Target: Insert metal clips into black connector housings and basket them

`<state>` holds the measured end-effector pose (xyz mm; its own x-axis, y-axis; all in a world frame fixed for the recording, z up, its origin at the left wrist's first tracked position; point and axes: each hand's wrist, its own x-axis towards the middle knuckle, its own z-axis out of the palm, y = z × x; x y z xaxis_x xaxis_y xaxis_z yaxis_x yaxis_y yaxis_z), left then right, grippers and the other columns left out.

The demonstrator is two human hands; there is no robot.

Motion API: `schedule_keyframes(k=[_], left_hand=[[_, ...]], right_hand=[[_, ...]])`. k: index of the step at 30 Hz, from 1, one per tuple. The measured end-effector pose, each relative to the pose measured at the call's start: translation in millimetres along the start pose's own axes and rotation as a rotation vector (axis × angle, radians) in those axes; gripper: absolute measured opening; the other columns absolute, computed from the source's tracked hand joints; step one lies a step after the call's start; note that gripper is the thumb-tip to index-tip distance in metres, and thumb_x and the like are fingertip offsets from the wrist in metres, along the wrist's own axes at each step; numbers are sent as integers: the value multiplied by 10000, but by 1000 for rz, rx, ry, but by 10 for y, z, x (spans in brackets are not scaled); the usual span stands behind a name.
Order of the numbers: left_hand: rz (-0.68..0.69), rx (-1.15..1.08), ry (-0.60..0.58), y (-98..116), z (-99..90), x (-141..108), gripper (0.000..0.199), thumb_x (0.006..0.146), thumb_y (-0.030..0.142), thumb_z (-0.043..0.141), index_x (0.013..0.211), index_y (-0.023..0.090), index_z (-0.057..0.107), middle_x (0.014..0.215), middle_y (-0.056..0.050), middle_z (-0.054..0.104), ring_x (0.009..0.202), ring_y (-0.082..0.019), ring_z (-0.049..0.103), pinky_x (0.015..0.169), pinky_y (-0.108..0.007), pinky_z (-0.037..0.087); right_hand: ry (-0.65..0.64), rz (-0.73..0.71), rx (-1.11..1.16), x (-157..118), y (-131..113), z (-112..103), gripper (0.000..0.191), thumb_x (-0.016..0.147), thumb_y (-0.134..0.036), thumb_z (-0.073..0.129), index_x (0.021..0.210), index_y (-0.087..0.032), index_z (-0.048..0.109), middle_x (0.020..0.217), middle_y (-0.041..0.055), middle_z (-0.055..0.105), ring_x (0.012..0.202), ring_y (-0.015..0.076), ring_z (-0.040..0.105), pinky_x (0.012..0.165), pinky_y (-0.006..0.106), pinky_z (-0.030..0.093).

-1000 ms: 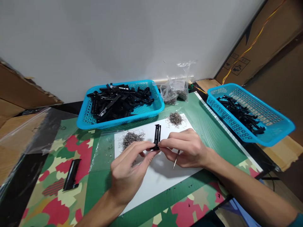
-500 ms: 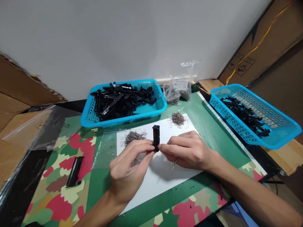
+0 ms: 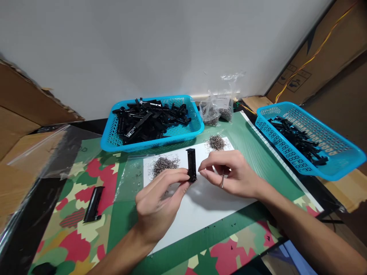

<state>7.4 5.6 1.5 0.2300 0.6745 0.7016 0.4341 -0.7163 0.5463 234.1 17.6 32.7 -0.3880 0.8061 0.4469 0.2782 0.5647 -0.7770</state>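
Upright between the thumb and fingers of my left hand (image 3: 163,198) is a narrow black plastic part (image 3: 192,162), long and channel-shaped. Just to its right, apart from it, is my right hand (image 3: 233,173). A thin metal rod (image 3: 222,180) is tucked in the curled fingers of that hand, its far end hidden. Thumb and forefinger are bent toward each other near the part; whether something tiny sits between them I cannot tell. Below both hands lies a white sheet (image 3: 177,225), with one pile of small metal springs (image 3: 165,166) beyond my left hand and another pile (image 3: 217,142) farther back.
A blue basket (image 3: 155,146) of black parts stands at the back, and a second blue basket (image 3: 309,170) at the right. Clear bags (image 3: 220,109) of small metal pieces lean by the wall. Another black part (image 3: 93,204) lies at the left on the patterned mat (image 3: 69,229).
My right hand has moved away from the black part, and the metal rod has swung more upright within its fingers. The black part is turned slightly in my left hand.
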Motion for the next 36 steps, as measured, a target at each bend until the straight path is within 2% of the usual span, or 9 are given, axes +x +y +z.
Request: schedule_keyframes(k=[3, 8, 23, 36], left_hand=[[-3, -11, -4, 4, -3, -2, 210, 894, 1, 762, 992, 184, 730, 970, -14, 793, 921, -141, 775, 869, -252, 641], [3, -19, -6, 13, -7, 1, 210, 897, 7, 762, 1001, 187, 733, 967, -12, 800, 916, -145, 785, 848, -250, 652], [6, -17, -6, 30, -11, 2, 220, 897, 3, 754, 993, 200, 736, 945, -9, 807, 894, -160, 799, 830, -274, 670], [8, -41, -24, 25, -5, 3, 230, 887, -7, 755, 984, 201, 736, 945, -11, 809, 892, -165, 801, 819, -271, 667]], right_hand=[[-103, 148, 147, 11, 22, 18, 117, 980, -218, 695, 923, -162, 780, 726, -25, 635, 593, 83, 475, 538, 219, 357], [-131, 266, 326, -2, 57, 43, 167, 980, -300, 722, 949, -156, 801, 730, -18, 634, 590, 89, 450, 527, 230, 335], [-116, 203, 298, 4, 49, 34, 122, 966, -238, 728, 939, -152, 810, 757, -12, 681, 597, 80, 465, 532, 218, 342], [-124, 212, 287, -5, 57, 38, 142, 972, -259, 731, 927, -147, 805, 740, -12, 664, 598, 84, 469, 528, 219, 337]])
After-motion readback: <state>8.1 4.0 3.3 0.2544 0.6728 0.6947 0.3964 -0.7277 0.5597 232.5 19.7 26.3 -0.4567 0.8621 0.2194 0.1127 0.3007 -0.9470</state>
